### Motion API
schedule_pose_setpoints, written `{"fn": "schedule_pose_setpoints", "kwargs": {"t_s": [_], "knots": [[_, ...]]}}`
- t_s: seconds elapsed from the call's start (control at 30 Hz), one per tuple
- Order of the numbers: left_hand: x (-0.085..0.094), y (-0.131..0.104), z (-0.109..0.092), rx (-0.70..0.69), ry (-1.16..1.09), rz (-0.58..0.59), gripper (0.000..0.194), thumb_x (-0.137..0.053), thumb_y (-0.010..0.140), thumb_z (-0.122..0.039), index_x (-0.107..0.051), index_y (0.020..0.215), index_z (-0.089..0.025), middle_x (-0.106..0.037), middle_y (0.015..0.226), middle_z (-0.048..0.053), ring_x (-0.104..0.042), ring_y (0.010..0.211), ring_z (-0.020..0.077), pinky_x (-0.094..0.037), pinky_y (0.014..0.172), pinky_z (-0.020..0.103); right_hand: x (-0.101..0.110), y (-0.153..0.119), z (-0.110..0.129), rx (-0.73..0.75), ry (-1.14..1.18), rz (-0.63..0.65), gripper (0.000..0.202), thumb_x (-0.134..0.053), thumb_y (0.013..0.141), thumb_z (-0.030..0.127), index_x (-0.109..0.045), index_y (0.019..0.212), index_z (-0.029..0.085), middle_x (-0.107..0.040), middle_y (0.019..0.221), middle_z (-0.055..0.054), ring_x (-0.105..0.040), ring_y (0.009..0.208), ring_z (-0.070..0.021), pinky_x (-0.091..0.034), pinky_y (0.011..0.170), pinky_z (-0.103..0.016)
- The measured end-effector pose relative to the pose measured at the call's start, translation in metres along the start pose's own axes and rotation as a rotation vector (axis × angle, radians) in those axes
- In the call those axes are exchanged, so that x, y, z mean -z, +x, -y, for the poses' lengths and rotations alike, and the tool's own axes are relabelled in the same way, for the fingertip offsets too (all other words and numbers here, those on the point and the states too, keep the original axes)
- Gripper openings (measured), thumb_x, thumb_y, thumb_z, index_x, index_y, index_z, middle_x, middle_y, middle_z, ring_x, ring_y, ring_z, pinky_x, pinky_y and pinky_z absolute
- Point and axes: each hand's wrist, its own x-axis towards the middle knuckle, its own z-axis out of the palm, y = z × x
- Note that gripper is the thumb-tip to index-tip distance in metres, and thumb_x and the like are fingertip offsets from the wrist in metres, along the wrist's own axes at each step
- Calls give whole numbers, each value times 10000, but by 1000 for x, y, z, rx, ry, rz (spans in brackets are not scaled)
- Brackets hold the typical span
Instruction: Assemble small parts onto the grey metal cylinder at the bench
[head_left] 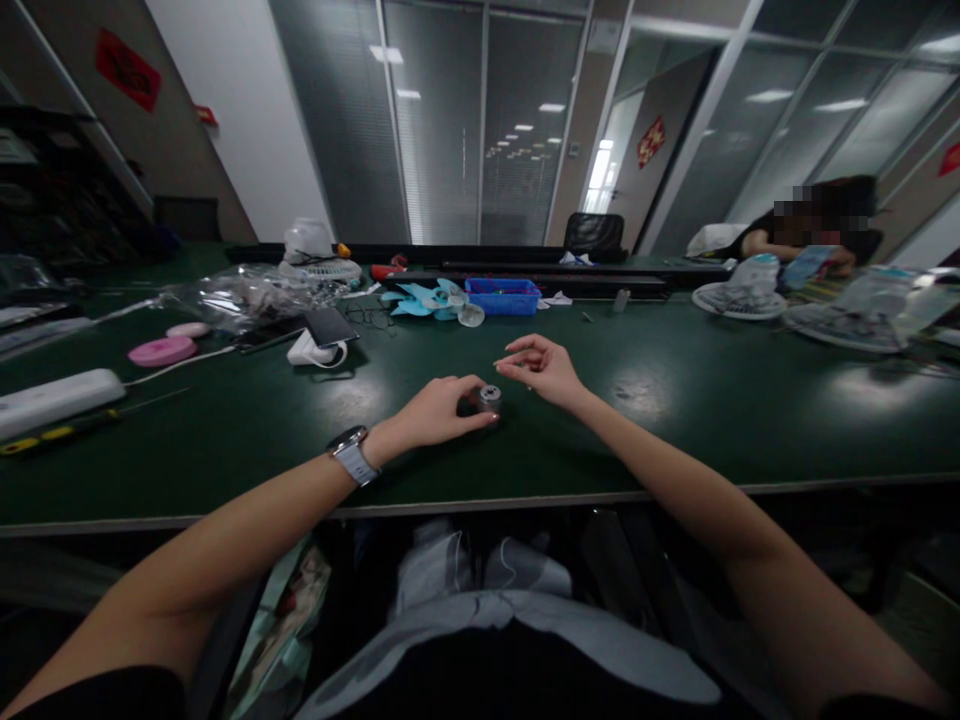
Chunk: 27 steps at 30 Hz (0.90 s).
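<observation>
A small silver cylinder that looks like a little electric motor (490, 400) stands upright on the green table, with dark openings in its top face. My left hand (435, 412), a watch on its wrist, has thumb and fingers closed around the cylinder's sides. Just to the right and slightly farther away, my right hand (546, 372) hovers above the tabletop, apart from the motor. Its thumb and fingertips come together in a pinch; anything between them is too small to make out.
Farther back are a blue basket (502, 297), light-blue fan blades (426, 299) and clear plastic bags (247, 295). To the left lie a white charger (311, 350), pink rings (161, 350), a power strip (64, 400) and a yellow-handled screwdriver (60, 432). A person (817, 230) sits far right behind fan parts (742, 290).
</observation>
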Motion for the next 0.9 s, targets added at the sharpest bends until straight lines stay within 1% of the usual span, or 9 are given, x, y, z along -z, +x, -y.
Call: {"fn": "schedule_pose_setpoints", "kwargs": {"t_s": [0.07,0.17,0.27,0.37,0.5,0.6,0.73,0.8,0.9], "knots": [[0,0,0,6,-7,1,401,-575,827,-503,-588,1085,-195,-695,933,44,-648,852,202,-481,751,292,14,3,-9,-54,-61,119,468,-783,657,368,-599,1031,154,-741,883,-78,-589,546,-80,-379,459,-184],[0,0,0,12,-21,5,405,-575,827,-503,-588,1095,-199,-695,945,42,-652,857,199,-485,765,290,30,5,-19,-174,-181,367,492,-793,642,334,-627,1051,116,-746,883,-106,-485,437,-30,-329,427,-171],[1,-1,-1,13,-28,4,417,-584,820,-505,-589,1103,-199,-695,950,45,-654,865,203,-489,771,294,37,6,-22,-215,-206,475,559,-795,632,316,-616,1121,113,-733,977,-132,-453,425,-12,-344,421,-164],[1,-1,-2,18,-35,-9,420,-594,814,-500,-591,1107,-199,-697,948,48,-657,877,209,-492,771,298,36,6,-23,-196,-202,486,606,-814,599,300,-611,1143,126,-722,1027,-135,-482,454,-19,-370,432,-165],[1,-1,-3,14,-42,-9,399,-589,822,-487,-596,1095,-197,-700,943,51,-658,878,208,-492,774,300,33,6,-23,-189,-197,439,529,-803,623,303,-635,1084,106,-746,881,-114,-494,445,-31,-358,427,-165],[2,-1,-3,14,-38,-4,396,-590,821,-488,-597,1087,-194,-702,944,51,-659,866,206,-493,763,298,28,5,-18,-163,-152,315,520,-801,631,310,-623,1081,118,-749,847,-97,-544,468,-53,-377,433,-171],[2,-1,-3,13,-24,-1,395,-587,824,-489,-598,1079,-188,-702,932,53,-654,860,209,-490,752,300,13,2,-1,-86,-35,96,526,-792,640,342,-588,1087,155,-751,875,-83,-679,658,-143,-411,443,-180],[2,-1,-3,10,-23,5,395,-586,825,-491,-594,1078,-187,-700,930,54,-651,854,209,-487,739,296,3,-1,8,-45,5,90,501,-787,649,344,-584,1070,165,-751,878,-75,-692,674,-154,-417,448,-185],[2,0,-3,8,-26,9,375,-580,829,-492,-597,1045,-185,-693,936,55,-646,843,206,-481,712,287,-11,-6,19,7,19,177,474,-791,651,322,-593,1048,157,-751,851,-72,-710,727,-176,-458,520,-210]]}}
